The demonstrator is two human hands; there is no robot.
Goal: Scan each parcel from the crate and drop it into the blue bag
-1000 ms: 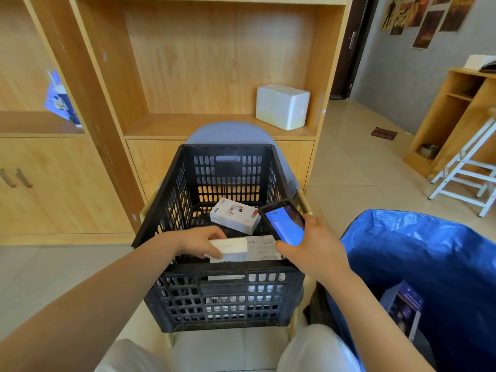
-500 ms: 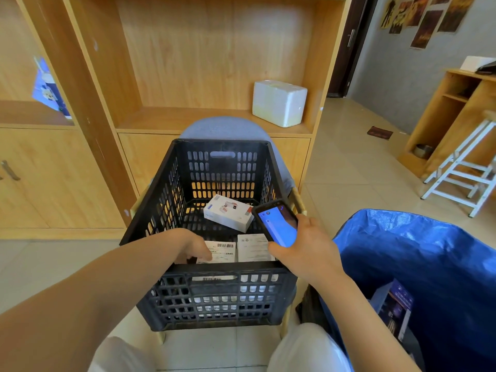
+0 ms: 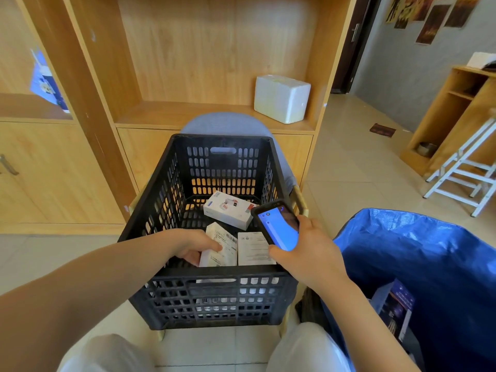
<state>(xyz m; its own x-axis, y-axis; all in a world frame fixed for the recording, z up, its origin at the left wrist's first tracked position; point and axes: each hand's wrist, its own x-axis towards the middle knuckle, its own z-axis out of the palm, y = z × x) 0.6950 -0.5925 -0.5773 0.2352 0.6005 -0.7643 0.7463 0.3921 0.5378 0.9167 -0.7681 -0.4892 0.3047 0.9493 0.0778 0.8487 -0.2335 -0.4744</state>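
Observation:
A black slotted crate (image 3: 214,299) stands on a chair in front of me. Inside it my left hand (image 3: 194,247) grips a white parcel with a barcode label (image 3: 220,245), tilted up on its edge. Next to it lies a flat white parcel (image 3: 252,251), and a white box with red print (image 3: 228,213) sits further back. My right hand (image 3: 308,251) holds a phone (image 3: 277,226), its blue screen lit, over the crate's right side. The blue bag (image 3: 429,264) stands open at my right with a dark printed box (image 3: 394,310) inside.
A wooden shelf unit (image 3: 214,63) stands behind the crate, with a white foam box (image 3: 281,98) on its ledge. A white ladder frame (image 3: 464,167) and a small wooden stand (image 3: 456,108) are at the far right. My knees (image 3: 303,347) show at the bottom edge.
My left hand has turned the labelled parcel up from lying flat, so it now stands tilted in my grip. The phone stays over the crate's right side.

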